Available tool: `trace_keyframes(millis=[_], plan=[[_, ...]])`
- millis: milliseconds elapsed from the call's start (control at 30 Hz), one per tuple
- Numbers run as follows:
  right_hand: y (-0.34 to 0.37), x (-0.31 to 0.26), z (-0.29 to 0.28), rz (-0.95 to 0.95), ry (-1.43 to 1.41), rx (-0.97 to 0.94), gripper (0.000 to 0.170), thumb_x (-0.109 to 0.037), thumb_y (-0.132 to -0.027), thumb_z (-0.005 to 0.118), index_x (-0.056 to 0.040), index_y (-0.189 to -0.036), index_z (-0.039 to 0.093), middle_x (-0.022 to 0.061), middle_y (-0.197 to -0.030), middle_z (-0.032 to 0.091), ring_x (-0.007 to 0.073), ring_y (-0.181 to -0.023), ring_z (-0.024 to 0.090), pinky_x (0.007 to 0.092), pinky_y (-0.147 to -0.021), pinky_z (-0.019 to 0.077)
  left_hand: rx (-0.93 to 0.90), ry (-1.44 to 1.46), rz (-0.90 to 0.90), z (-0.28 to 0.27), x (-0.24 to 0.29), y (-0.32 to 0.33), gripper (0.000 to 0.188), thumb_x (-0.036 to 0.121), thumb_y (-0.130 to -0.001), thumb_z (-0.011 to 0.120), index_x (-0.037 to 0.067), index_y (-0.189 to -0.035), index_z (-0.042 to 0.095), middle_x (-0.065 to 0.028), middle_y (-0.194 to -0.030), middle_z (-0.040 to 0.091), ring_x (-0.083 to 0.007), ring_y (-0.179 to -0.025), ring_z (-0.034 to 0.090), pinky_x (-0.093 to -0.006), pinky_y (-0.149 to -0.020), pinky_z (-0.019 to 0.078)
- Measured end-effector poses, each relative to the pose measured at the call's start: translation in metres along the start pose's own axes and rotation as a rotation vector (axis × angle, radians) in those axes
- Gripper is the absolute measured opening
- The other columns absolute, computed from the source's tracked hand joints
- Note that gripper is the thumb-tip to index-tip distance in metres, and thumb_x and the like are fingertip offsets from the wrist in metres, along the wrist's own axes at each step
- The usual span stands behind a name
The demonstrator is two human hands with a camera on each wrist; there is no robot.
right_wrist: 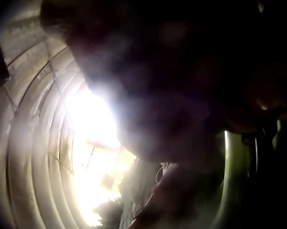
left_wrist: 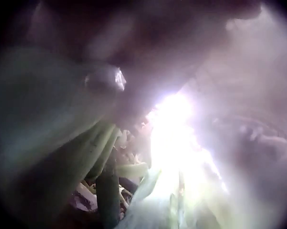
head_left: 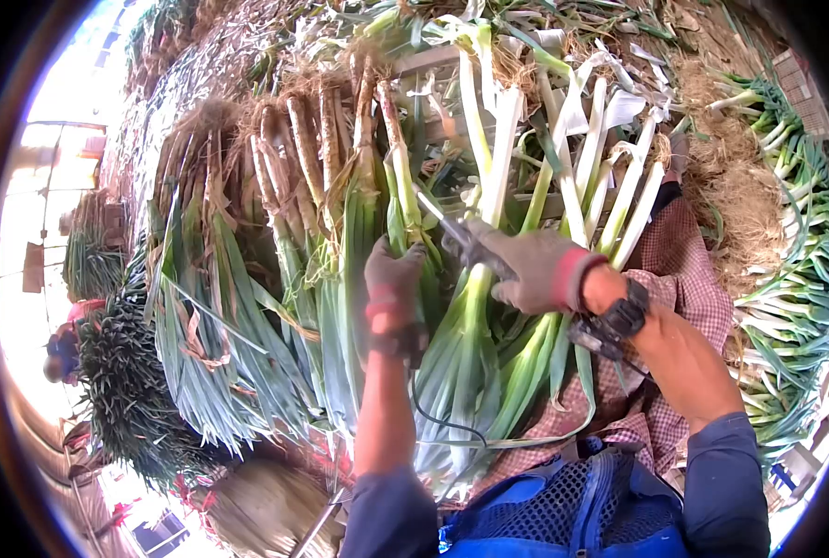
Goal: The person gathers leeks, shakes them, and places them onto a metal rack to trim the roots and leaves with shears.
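Observation:
In the head view my gloved left hand grips a leek around its green part, its brown, rooty end pointing away from me. My gloved right hand holds a knife by its dark handle, the slim blade slanting toward that leek's stalk. Under the right hand lie leeks with bare white stalks, their leaves fanning toward me. To the left are several unpeeled leeks with dry brown skins and roots. Both wrist views are mostly dark or glared, with leek leaves low in the left one.
Peeled leeks lie on the right beside a checkered cloth. A long row of leeks runs down the far right, next to straw-like debris. Stacked bundles stand at the left. Husk litter covers the ground behind.

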State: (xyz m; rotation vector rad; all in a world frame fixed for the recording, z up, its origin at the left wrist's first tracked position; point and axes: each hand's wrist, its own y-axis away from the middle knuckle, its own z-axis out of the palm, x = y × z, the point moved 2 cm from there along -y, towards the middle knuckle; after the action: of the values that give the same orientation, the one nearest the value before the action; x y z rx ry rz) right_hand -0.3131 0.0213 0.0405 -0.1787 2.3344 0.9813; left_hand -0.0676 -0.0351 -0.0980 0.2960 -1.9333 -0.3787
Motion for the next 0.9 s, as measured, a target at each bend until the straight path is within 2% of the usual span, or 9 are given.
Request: trace_keyframes(millis=[33,100,133,267,433,500,633,800,900], plan=[[-0.013,0.005,0.004,-0.013,0.070,0.063,0.092,-0.028,-0.093,0.071,-0.0100,-0.168,0.020,0.0236,-0.094,0.073,0.0424,-0.090,0.073,0.0479,-0.087,0.0556,0.002,-0.001,0.000,0.003,-0.002,0.006,0.037,0.007,-0.093,0.078,-0.001,-0.128,0.070,-0.0077,-0.107,0.078,-0.0136,-0.085,0.071,-0.0288,-0.080,0.0570],[-0.034,0.010,0.001,-0.027,0.124,0.130,0.089,-0.028,-0.094,0.069,-0.0096,-0.167,0.022,0.0246,-0.096,0.073,0.0435,-0.092,0.072,0.0486,-0.088,0.0554,0.357,-0.407,0.381,0.005,0.006,0.028,0.044,0.012,-0.091,0.080,0.000,-0.131,0.067,-0.0144,-0.115,0.077,-0.0239,-0.094,0.075,-0.0342,-0.083,0.0585],[-0.039,0.005,-0.011,-0.013,0.112,0.120,0.088,-0.028,-0.094,0.068,-0.0094,-0.167,0.023,0.0251,-0.098,0.073,0.0436,-0.094,0.072,0.0488,-0.088,0.0553,0.372,-0.438,0.358,0.006,0.025,0.042,0.047,0.018,-0.088,0.081,0.004,-0.131,0.067,-0.0170,-0.122,0.073,-0.0330,-0.109,0.072,-0.0409,-0.093,0.0567],[-0.079,-0.006,-0.039,0.028,0.136,0.187,0.085,-0.026,-0.092,0.067,-0.0095,-0.165,0.028,0.0272,-0.106,0.074,0.0430,-0.100,0.073,0.0490,-0.092,0.0561,0.405,-0.776,0.616,0.005,0.033,0.040,0.045,0.025,-0.086,0.079,0.013,-0.128,0.070,-0.0099,-0.123,0.072,-0.0328,-0.115,0.066,-0.0444,-0.100,0.0511],[-0.132,-0.016,-0.063,0.011,0.171,0.318,0.076,-0.017,-0.090,0.063,-0.0029,-0.160,0.038,0.0289,-0.121,0.071,0.0423,-0.110,0.071,0.0485,-0.097,0.0561,0.353,-0.987,0.538,0.018,0.046,0.014,0.045,0.041,-0.085,0.077,0.012,-0.120,0.072,-0.0097,-0.113,0.072,-0.0334,-0.105,0.066,-0.0448,-0.090,0.0518],[-0.137,-0.018,-0.072,0.056,0.110,0.344,0.065,-0.013,-0.090,0.058,-0.0009,-0.154,0.047,0.0300,-0.130,0.068,0.0419,-0.121,0.068,0.0499,-0.101,0.0551,0.316,-1.108,0.386,0.024,0.055,0.003,0.047,0.047,-0.083,0.079,0.011,-0.112,0.072,-0.0111,-0.108,0.070,-0.0344,-0.103,0.066,-0.0470,-0.089,0.0516],[-0.137,-0.010,-0.074,0.090,0.114,0.279,0.066,-0.013,-0.088,0.060,-0.0020,-0.152,0.050,0.0289,-0.131,0.068,0.0410,-0.120,0.069,0.0492,-0.100,0.0559,0.280,-1.232,0.341,0.034,0.061,-0.013,0.060,0.061,-0.078,0.080,0.009,-0.107,0.071,-0.0103,-0.107,0.070,-0.0326,-0.104,0.065,-0.0447,-0.088,0.0494],[-0.093,0.008,-0.056,0.060,0.080,0.219,0.062,-0.021,-0.087,0.067,-0.0138,-0.147,0.053,0.0238,-0.113,0.075,0.0393,-0.103,0.073,0.0474,-0.091,0.0564,0.174,-1.239,0.208,0.033,0.070,-0.030,0.044,0.042,-0.073,0.083,0.011,-0.103,0.072,-0.0138,-0.104,0.074,-0.0341,-0.097,0.073,-0.0441,-0.083,0.0578],[-0.051,0.007,-0.035,0.068,0.046,0.112,0.073,-0.026,-0.089,0.069,-0.0173,-0.156,0.042,0.0214,-0.107,0.075,0.0389,-0.099,0.074,0.0474,-0.088,0.0565,0.093,-1.173,0.066,0.028,0.077,-0.028,0.044,0.040,-0.073,0.084,0.011,-0.103,0.072,-0.0149,-0.108,0.075,-0.0350,-0.101,0.073,-0.0435,-0.087,0.0578]])
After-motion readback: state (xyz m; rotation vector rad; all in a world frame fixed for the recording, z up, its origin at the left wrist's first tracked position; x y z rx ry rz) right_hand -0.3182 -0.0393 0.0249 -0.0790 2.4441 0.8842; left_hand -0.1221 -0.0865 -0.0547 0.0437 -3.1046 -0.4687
